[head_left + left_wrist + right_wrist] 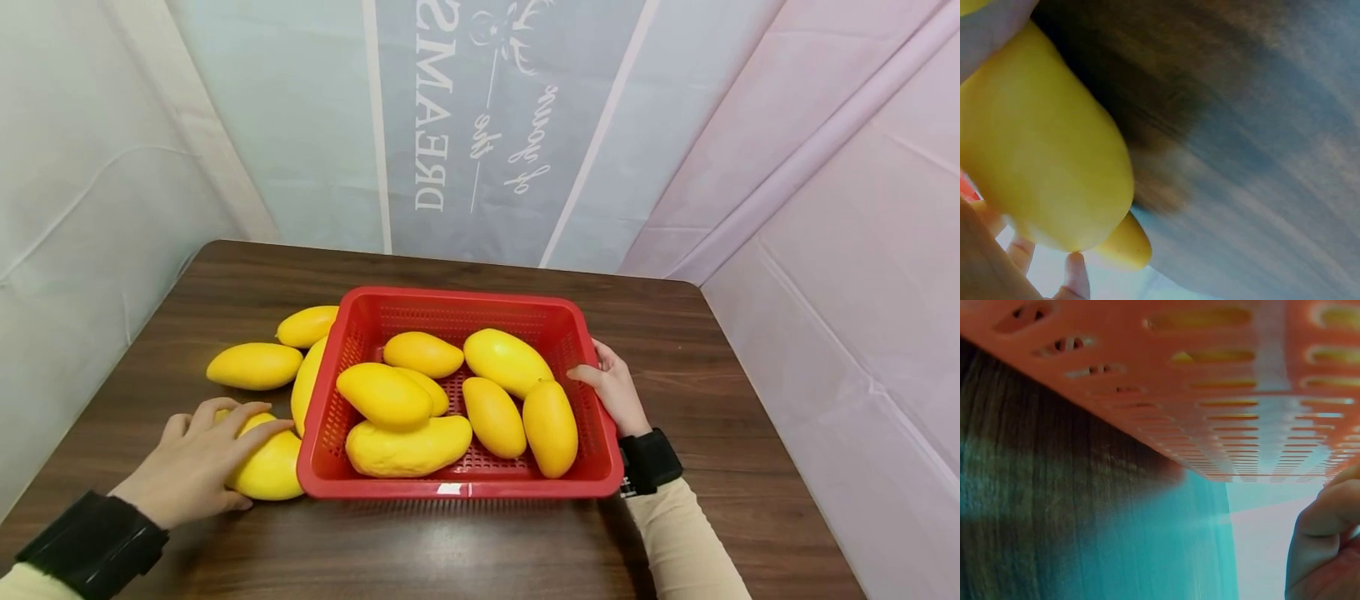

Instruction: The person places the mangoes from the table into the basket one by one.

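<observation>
A red plastic basket [375, 487] with slotted walls holds several yellow mangoes [495, 417]. My right hand [617, 390] grips its right rim, thumb over the inner side. In the right wrist view the curled fingers [1319, 528] show beside the slotted basket wall [1210, 431]. On the left, my left hand [197, 457] holds a yellow mango [272, 468] against the basket's front left corner. The left wrist view shows this mango [1047, 150] large, with thumb and fingertips on opposite sides of it.
Left of the basket lie more mangoes: one at the back [307, 327], one further left [255, 367], and one [306, 383] partly hidden by the basket's rim. The dark wooden table [720, 400] meets hanging cloth [322, 167] at its back and sides.
</observation>
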{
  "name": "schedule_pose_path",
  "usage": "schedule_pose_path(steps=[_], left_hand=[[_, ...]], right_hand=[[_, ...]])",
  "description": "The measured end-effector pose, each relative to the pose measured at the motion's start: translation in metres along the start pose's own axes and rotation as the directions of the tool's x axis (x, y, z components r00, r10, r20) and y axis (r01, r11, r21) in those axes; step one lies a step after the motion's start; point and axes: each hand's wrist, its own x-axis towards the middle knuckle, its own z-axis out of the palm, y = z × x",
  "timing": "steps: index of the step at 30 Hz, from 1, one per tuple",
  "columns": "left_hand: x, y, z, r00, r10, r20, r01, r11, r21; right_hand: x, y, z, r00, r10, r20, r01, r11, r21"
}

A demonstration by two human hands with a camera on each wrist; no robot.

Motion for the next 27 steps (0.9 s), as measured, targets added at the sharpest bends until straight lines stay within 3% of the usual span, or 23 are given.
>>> schedule_pose_path(steps=[5,13,20,27], left_hand=[[-0.002,-0.001,0.005,1.000,0.004,-0.019,-0.004,1.000,0.001],[-0.005,-0.006,0.006,0.996,0.059,-0.074,-0.061,0.998,-0.028],[-0.011,-0.009,0.002,0.994,0.044,-0.102,-0.047,0.998,-0.030],[-0.015,-0.013,-0.010,0.993,-0.001,-0.121,-0.010,0.996,-0.087]], right_hand=[[0.001,0.002,0.000,1.000,0.004,-0.005,-0.004,1.000,0.003],[0.000,0.001,0.000,1.000,0.002,-0.003,-0.002,1.000,0.026],[-0.002,0.001,0.001,1.000,-0.005,0.001,0.005,1.000,0.026],[-0.003,0.000,0.002,1.000,-0.004,-0.001,0.004,1.000,0.022]])
